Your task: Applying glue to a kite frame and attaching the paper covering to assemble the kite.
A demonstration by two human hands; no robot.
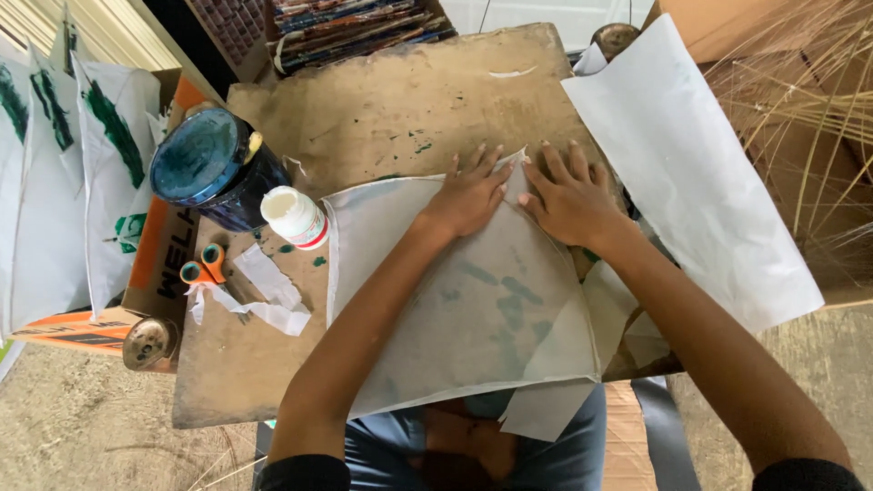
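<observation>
Nearest the camera, the lower edge of a large translucent paper sheet [473,309] overhangs the board's front edge above the person's lap, with a smaller paper offcut [546,409] poking out beneath it. The sheet lies flat on the worn wooden board [400,100], set roughly as a diamond, its long axis running from the near edge up to a corner that points away from the person, just past the fingertips. Faint green marks show through it. Both hands rest near that far corner: the left hand [468,195] and the right hand [568,195] lie palm down, fingers spread and flat, gripping nothing, only pressing the paper. This looks like a smoothing or creasing step at the top fold; the next move likely calls for even pressure along the edge without shifting the sheet. To the left stand a white bottle [296,216], orange-handled scissors [205,264] with paper scraps, and a dark blue tin [214,173]. To the right lies another white paper sheet [691,173], with dry straw [809,109] beyond
</observation>
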